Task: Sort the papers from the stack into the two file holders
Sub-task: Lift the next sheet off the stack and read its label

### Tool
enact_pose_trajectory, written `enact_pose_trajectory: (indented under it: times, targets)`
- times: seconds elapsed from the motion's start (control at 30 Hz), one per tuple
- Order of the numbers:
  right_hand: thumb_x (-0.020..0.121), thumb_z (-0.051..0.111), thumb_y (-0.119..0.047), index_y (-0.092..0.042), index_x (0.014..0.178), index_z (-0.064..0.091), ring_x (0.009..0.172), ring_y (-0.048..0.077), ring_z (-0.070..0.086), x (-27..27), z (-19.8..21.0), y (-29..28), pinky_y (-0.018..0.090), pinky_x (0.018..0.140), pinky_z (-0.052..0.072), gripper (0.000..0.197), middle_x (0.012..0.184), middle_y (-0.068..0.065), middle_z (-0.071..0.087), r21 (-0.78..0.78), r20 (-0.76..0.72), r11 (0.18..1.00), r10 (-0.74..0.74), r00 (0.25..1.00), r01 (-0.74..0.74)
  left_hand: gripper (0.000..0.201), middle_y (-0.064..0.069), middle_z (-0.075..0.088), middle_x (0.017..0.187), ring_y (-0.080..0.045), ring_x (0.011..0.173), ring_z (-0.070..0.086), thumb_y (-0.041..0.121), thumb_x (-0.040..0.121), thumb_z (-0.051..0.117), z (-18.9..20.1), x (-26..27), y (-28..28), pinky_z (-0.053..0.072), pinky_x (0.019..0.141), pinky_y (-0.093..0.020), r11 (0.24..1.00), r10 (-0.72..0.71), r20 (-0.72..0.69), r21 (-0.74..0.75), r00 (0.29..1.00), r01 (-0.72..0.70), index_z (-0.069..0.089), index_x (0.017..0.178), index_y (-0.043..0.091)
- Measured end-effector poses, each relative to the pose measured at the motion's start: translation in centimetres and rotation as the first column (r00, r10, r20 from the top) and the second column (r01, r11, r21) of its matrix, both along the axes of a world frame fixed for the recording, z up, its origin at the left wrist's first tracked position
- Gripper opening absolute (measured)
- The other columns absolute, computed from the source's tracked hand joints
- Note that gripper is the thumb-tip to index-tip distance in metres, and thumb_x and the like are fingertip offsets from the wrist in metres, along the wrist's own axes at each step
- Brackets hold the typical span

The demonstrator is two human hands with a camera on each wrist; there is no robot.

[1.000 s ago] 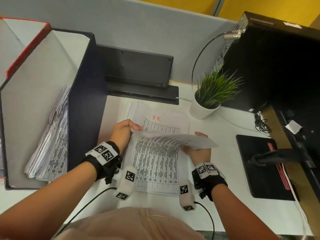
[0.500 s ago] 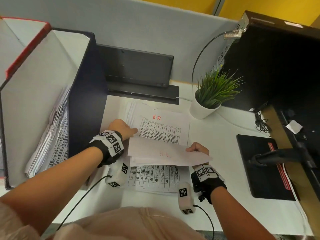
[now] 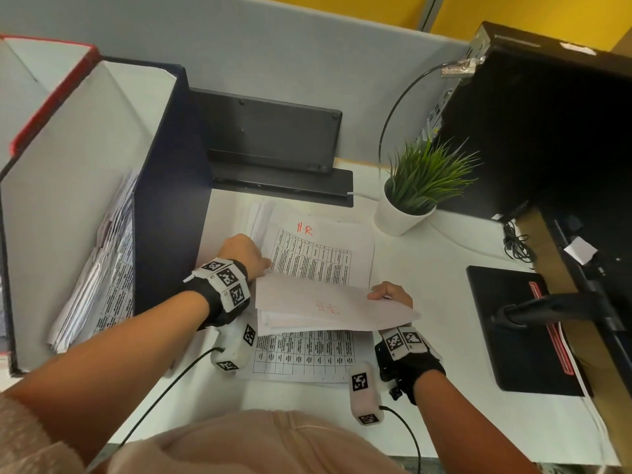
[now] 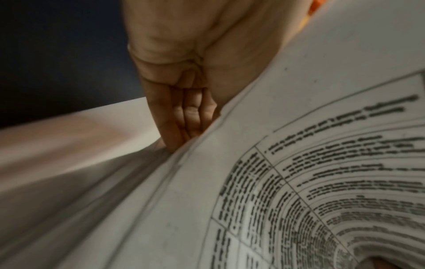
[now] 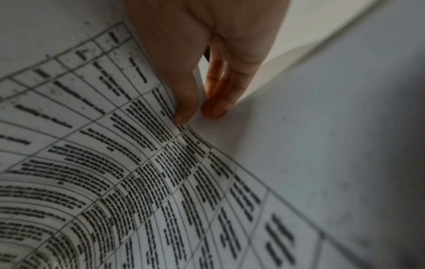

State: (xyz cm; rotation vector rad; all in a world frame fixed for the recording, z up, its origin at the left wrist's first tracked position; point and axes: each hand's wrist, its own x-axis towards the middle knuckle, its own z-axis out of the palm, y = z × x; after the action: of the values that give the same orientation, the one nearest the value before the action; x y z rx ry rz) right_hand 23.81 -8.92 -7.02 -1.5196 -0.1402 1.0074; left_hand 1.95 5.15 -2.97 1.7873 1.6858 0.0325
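Note:
A stack of printed papers (image 3: 321,258) lies on the white desk, its top sheet marked "HR" in red. Over its near half I hold a few lifted papers (image 3: 325,306), blank backs up, with a red mark showing through. My left hand (image 3: 244,254) is at their left edge; in the left wrist view its fingers (image 4: 184,112) lie straight along the paper (image 4: 299,182), the thumb hidden. My right hand (image 3: 390,294) pinches the right edge between thumb and fingers (image 5: 195,114). The navy file holder (image 3: 171,186) with filed papers (image 3: 102,268) and the red-edged holder (image 3: 51,97) stand at left.
A black keyboard (image 3: 266,131) leans against the grey partition behind the stack. A potted plant (image 3: 417,186) stands to the right of it, beside a dark computer case (image 3: 547,114). A black pad (image 3: 513,330) lies at right.
The lifted papers have folded over toward me, so their backs now face up. My left hand moved forward along the stack's left edge, uncovering the "HR" sheet.

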Motion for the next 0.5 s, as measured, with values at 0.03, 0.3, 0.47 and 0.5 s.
enact_pose_trajectory:
  times: [0.03, 0.3, 0.47, 0.5]
  targets:
    - [0.07, 0.044, 0.02, -0.014, 0.027, 0.053, 0.052, 0.015, 0.054, 0.0, 0.1, 0.0, 0.017, 0.047, 0.044, 0.056, 0.054, 0.0, 0.057, 0.022, 0.014, 1.0, -0.001, 1.0, 0.0, 0.034, -0.003, 0.05, 0.057, -0.017, 0.056, 0.049, 0.023, 0.085, 0.064, -0.1, -0.1, -0.1, 0.04, 0.051, -0.023, 1.0, -0.008, 0.014, 0.011, 1.0, 0.008, 0.054, 0.056, 0.009]
    - [0.074, 0.038, 0.018, -0.006, 0.029, 0.045, 0.042, 0.021, 0.057, 0.6, 0.4, -0.4, 0.019, 0.045, 0.047, 0.051, 0.047, 0.009, 0.065, -0.045, 0.032, 0.998, 0.044, 0.999, -0.042, 0.025, -0.002, 0.062, 0.078, -0.012, 0.062, 0.052, 0.0, 0.091, 0.046, 0.3, -0.6, -3.0, 0.044, 0.056, -0.016, 0.986, 0.021, 0.619, 0.118, 0.785, -0.119, 0.066, 0.099, 0.012]
    - [0.063, 0.079, 0.006, -0.002, 0.079, 0.052, 0.064, 0.013, 0.049, 0.0, 0.8, -0.5, 0.012, 0.053, 0.038, 0.033, 0.071, 0.006, 0.056, -0.144, 0.502, 0.98, 0.189, 0.844, -0.134, 0.034, -0.009, 0.059, 0.074, -0.018, 0.074, 0.053, -0.008, 0.087, 0.038, 1.2, -0.8, -3.2, 0.043, 0.068, -0.023, 0.971, 0.235, 0.708, -0.147, 0.666, -0.186, 0.058, 0.066, 0.009]
    - [0.061, 0.081, 0.005, -0.001, 0.093, 0.053, 0.067, 0.011, 0.052, 0.1, 0.9, -0.5, 0.009, 0.055, 0.042, 0.044, 0.078, 0.003, 0.057, -0.1, 0.512, 0.983, 0.182, 0.84, -0.152, 0.036, -0.011, 0.06, 0.075, -0.019, 0.074, 0.054, -0.011, 0.085, 0.036, 1.4, -0.8, -3.2, 0.044, 0.069, -0.024, 0.967, 0.256, 0.708, -0.179, 0.658, -0.184, 0.056, 0.062, 0.008]
